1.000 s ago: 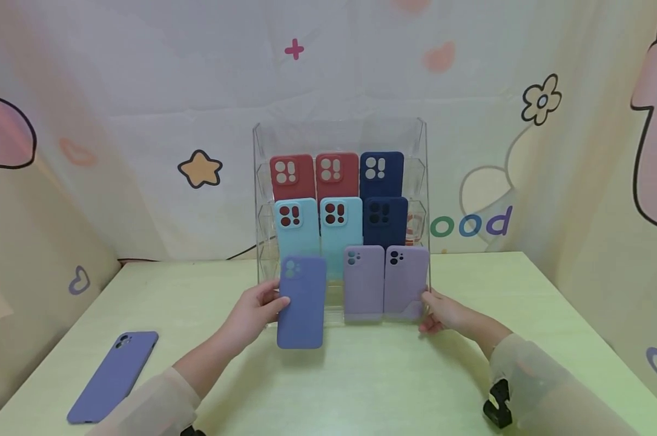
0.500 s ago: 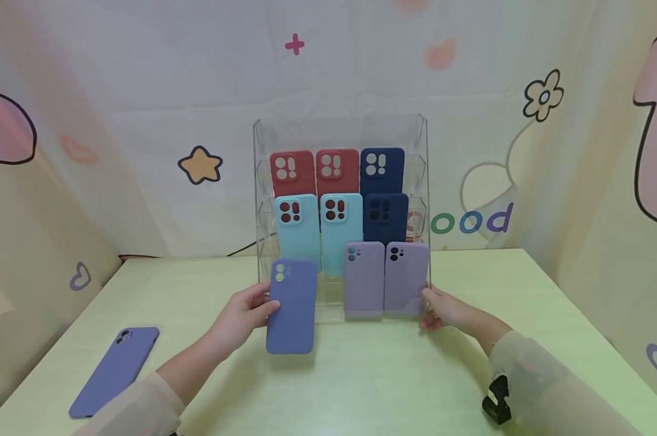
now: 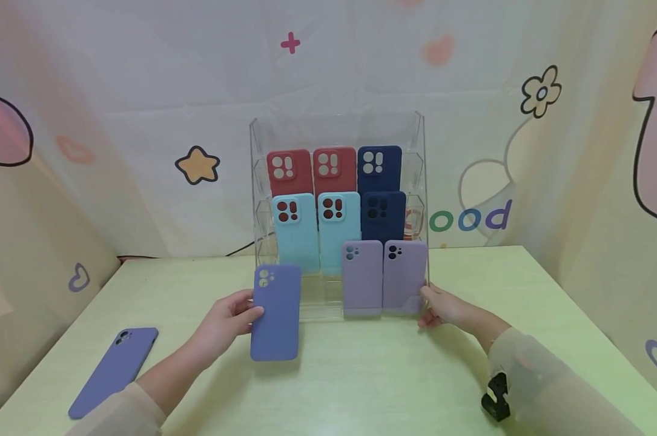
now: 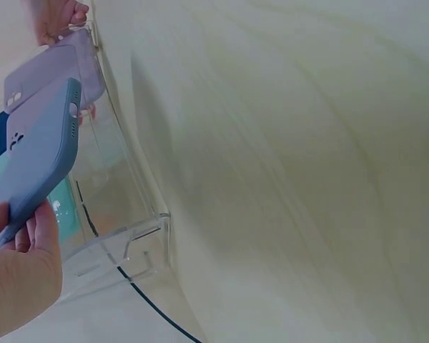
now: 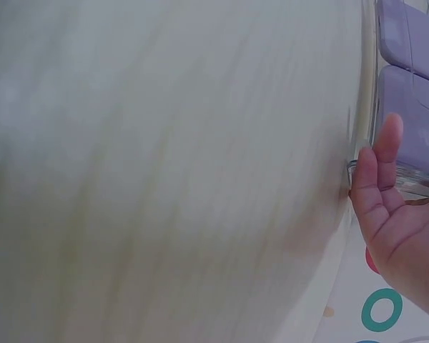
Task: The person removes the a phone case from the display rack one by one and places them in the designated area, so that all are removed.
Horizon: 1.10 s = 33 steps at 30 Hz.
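In the head view my left hand (image 3: pixel 219 325) holds a blue-violet phone case (image 3: pixel 276 315) upright by its left edge, thumb in front. The case stands off the table, in front of the clear display rack (image 3: pixel 321 298); the left wrist view shows the fingers behind the case (image 4: pixel 39 161). My right hand (image 3: pixel 447 307) grips the rack's lower right side, beside two lilac cases (image 3: pixel 363 280) in the front tier. The right wrist view has the fingers (image 5: pixel 367 182) at the rack's corner. The thumb's hold there is partly hidden.
Behind stand two light-blue cases (image 3: pixel 295 236), two navy cases (image 3: pixel 384 215) and two red cases (image 3: pixel 290 175) in higher tiers. Another blue-violet case (image 3: pixel 112 372) lies on the table (image 3: pixel 372 375) at left. A patterned cloth (image 3: pixel 143 79) hangs behind, with a dark cable (image 4: pixel 154 307) near the rack.
My left hand has moved left and slightly down and nearer with the blue-violet case, uncovering more of the light-blue cases and the rack's front. My right hand has stayed at the rack.
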Available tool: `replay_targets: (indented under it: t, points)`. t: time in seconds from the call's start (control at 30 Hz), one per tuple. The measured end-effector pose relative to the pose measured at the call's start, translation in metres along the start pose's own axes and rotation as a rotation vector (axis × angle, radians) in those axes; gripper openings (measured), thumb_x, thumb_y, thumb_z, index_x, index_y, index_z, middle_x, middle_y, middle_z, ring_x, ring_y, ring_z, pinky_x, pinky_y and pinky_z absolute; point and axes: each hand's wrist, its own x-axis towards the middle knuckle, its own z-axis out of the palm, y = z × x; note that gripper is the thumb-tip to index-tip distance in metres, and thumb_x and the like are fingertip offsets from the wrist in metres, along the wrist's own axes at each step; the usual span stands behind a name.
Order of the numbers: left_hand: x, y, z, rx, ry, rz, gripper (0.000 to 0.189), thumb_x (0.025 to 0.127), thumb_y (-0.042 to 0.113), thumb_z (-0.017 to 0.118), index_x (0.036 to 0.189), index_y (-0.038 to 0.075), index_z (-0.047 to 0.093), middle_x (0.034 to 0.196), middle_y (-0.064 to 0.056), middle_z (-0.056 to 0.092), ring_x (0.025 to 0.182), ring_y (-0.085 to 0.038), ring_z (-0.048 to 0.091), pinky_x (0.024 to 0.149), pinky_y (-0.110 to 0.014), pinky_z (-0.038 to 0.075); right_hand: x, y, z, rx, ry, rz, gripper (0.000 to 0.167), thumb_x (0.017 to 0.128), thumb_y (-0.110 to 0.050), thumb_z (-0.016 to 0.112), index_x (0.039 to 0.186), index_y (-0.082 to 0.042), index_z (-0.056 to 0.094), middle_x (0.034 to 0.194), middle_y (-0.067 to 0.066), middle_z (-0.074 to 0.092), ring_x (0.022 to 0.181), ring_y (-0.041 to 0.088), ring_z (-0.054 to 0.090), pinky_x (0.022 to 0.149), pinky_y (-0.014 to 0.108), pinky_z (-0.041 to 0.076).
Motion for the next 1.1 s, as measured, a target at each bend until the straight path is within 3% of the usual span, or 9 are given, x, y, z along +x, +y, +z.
replay_targets:
  t: [0.17,0.53,1.1]
  points:
    - [-0.003,-0.002,-0.007,0.032,0.017,-0.041,0.044,0.093,0.012,0.057,0.134,0.000,0.046,0.107,-0.014,0.061,0.098,-0.026,0.061,0.084,-0.043,0.049,0.003,0.001,0.000,0.000,0.005,0.002,0.059,0.097,-0.023,0.020,0.145,0.007,0.003,0.139,0.033,0.021,0.069,0.020,0.056,0.068,0.034,0.051]
    - [-0.011,-0.002,-0.020,0.058,0.019,-0.048,0.045,0.093,0.013,0.057,0.133,-0.004,0.044,0.108,-0.016,0.061,0.097,-0.026,0.062,0.083,-0.043,0.050,0.004,0.003,0.001,0.002,0.016,0.010,0.060,0.095,-0.021,0.021,0.144,0.008,0.003,0.135,0.033,0.025,0.068,0.020,0.056,0.066,0.034,0.051]
    - [-0.023,-0.017,-0.040,0.132,0.006,-0.106,0.053,0.094,0.016,0.057,0.136,-0.009,0.037,0.108,-0.015,0.060,0.098,-0.025,0.060,0.082,-0.042,0.050,0.001,0.001,0.000,-0.005,0.011,0.019,0.062,0.096,-0.022,0.021,0.145,0.007,-0.002,0.135,0.035,0.024,0.068,0.020,0.056,0.069,0.035,0.051]
